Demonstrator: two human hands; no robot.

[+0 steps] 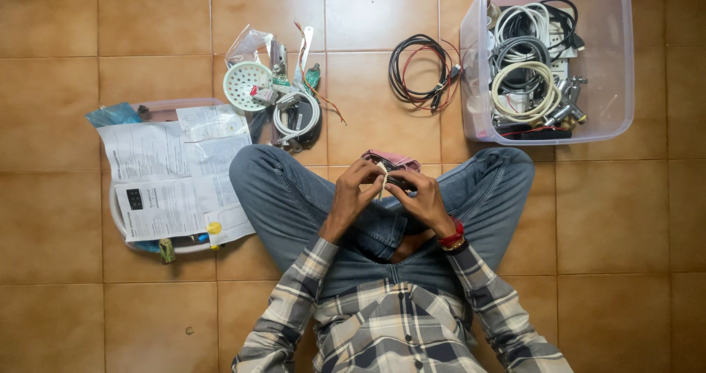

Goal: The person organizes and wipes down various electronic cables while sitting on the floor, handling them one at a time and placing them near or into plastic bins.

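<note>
left hand (354, 189) + right hand (419, 196) pinch small white piece (382, 173) | pink cloth (390, 159) behind | cable coil (421, 71) (floor), clear bin (621, 57) beyond

floor tiles (382, 12): glossy ceramic | bin (618, 57): clear plastic | leaflets (169, 174): matt paper

We wear a plaid flannel shirt (390, 329) in grey, cream and dark blue with small buttons down its front, its cuffs ending short of the wrists, faded blue jeans (294, 196), and red bangles and thread (452, 237) around our right wrist.
</note>
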